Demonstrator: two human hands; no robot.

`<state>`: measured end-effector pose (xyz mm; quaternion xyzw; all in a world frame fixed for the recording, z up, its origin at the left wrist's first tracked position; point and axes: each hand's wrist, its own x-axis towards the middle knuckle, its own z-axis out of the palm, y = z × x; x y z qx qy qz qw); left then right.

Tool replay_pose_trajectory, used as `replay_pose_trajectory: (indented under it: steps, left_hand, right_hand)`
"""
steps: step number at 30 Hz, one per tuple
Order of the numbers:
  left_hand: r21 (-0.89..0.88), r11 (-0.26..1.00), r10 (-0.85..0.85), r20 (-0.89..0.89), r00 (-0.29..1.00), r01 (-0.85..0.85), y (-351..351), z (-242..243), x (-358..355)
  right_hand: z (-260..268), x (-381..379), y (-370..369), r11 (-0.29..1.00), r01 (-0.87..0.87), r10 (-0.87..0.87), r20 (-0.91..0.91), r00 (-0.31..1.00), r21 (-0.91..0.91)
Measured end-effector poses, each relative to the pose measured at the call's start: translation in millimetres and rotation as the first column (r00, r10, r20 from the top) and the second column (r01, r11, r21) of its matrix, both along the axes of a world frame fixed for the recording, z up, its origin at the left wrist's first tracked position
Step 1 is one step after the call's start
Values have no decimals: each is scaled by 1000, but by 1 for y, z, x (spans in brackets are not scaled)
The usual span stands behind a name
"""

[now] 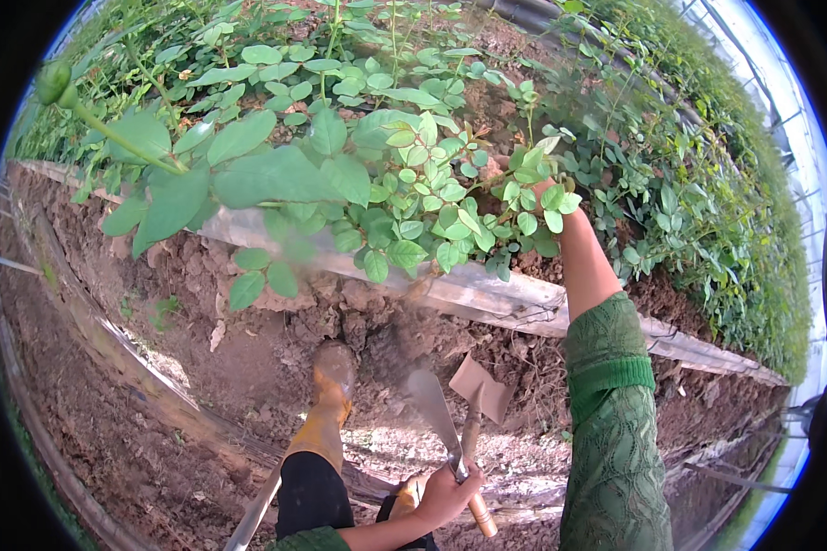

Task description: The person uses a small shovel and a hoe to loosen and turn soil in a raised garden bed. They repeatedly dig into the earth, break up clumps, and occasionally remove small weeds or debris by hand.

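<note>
My left hand (448, 490), low in the middle of the view, is closed around the wooden handle of a metal trowel (435, 408), whose blade points up and to the left. Beside the blade, a small hoe (480, 388) with a flat metal head and a wooden shaft slants down behind the same hand; whether the hand grips it too is unclear. My right arm, in a green sleeve, reaches over the bed's edge into a leafy rose bush (448, 200). Leaves cover most of my right hand (539, 189), so its fingers and anything in them are hidden.
A pale board edging (468, 293) separates the planted bed from the dirt path (200, 358). A yellow rubber boot (324, 413) stands on the path, with a wooden pole (253, 513) beside it. A rose bud (55, 84) on a long stem hangs close at the upper left.
</note>
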<state>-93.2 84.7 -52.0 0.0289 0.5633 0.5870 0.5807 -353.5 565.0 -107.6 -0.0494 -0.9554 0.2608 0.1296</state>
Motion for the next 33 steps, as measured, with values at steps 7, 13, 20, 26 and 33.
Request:
replay_pose_trajectory:
  steps: [7, 13, 20, 26, 33]
  left_hand:
    - [-26, 1000, -10, 10, 1000, 10, 6, 11, -10]
    - [-63, 994, 89, -41, 995, -91, 13, 19, -15]
    - [-102, 993, 53, -33, 998, -56, 8, 7, -6]
    - [-32, 986, 161, 3, 987, -161, 0, 2, 3]
    - [2, 982, 190, 46, 981, -190, 0, 2, 4]
  right_hand:
    - [72, 57, -70, 462, 303, -457, 69, 887, -834]
    - [42, 188, -169, 319, 492, -65, 499, 864, -810]
    - [-138, 180, -256, 961, 154, -275, 788, 550, 229]
    - [-167, 173, -269, 905, 255, -424, 690, 587, 340]
    - [-124, 165, -206, 924, 382, -245, 732, 636, -22]
